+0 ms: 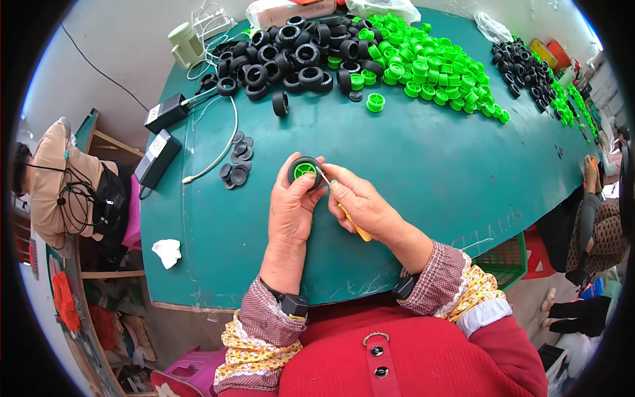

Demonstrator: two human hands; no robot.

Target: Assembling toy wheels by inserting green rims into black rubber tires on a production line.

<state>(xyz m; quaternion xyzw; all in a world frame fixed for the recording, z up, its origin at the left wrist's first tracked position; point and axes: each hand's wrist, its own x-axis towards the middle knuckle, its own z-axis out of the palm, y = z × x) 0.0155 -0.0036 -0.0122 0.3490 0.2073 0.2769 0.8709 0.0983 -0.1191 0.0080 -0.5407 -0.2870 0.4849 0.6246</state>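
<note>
White crumpled tissue [167, 253] lies on the table [423, 192].

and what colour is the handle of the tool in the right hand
The tool handle is yellow; it shows best in the head view.

I take this for a small assembly workshop. Across the top of the frame I see a heap of black rubber tyres [311, 77] beside bright green plastic wheel hubs [433, 69], spread on a broad green-topped counter [436, 172]. At the centre, a slim yellow-handled metal tool [358, 227] meets a black-tyred green wheel [301, 168]. Similar black parts [519, 69] lie at upper right, near another person in brown patterned clothing [607, 228] at the right edge.
</note>
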